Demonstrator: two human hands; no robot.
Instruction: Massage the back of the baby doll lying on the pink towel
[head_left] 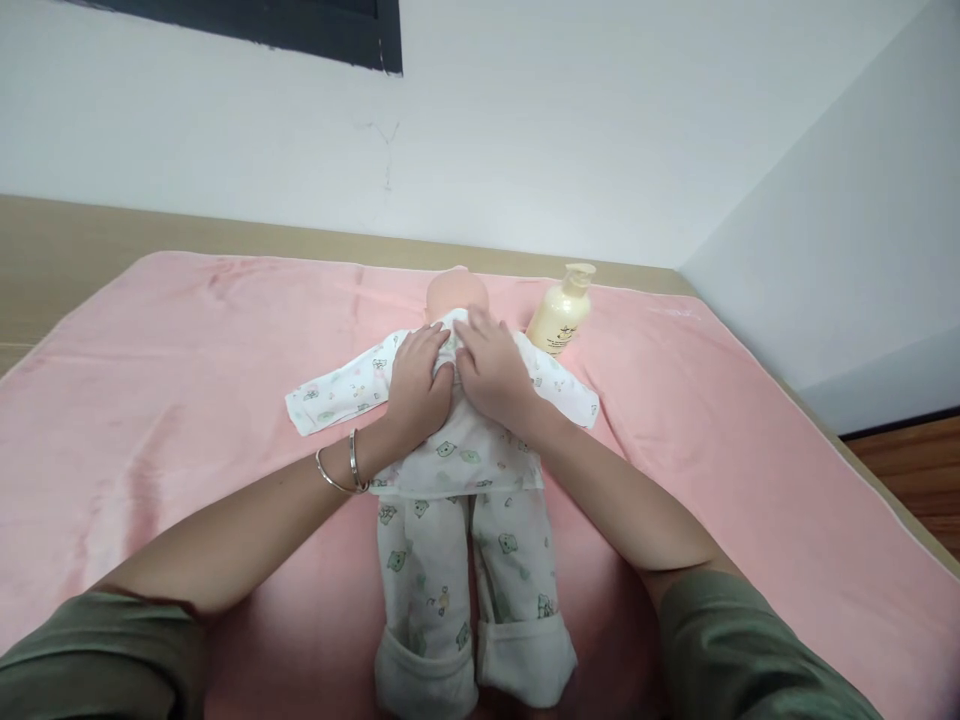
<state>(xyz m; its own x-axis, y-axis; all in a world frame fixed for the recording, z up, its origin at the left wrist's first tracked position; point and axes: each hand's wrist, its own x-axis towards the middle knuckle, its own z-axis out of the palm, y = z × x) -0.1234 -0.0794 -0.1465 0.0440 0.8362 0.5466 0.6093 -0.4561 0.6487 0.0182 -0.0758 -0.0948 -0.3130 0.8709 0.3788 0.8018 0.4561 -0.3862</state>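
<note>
A baby doll [457, 291] lies face down or face up, I cannot tell which, with its head toward the wall. It wears a white long-sleeved top [480, 450] printed with small green animals and matching trousers [427, 560] with turned-up cuffs. Flat on the left of the upper body rests my left hand [421, 380], fingers stretched toward the shoulder. My right hand [491, 365] lies on the upper right, its fingers extended near the neck and slightly blurred. Both hands touch the cloth and hold nothing. The doll's sleeves spread out to either side.
A cream pump bottle [561, 312] stands just beyond the right sleeve. Under the doll spreads a pink blanket [225, 350] on a wooden surface [75, 235]. The white wall [525, 130] rises behind, and another wall meets it at the right.
</note>
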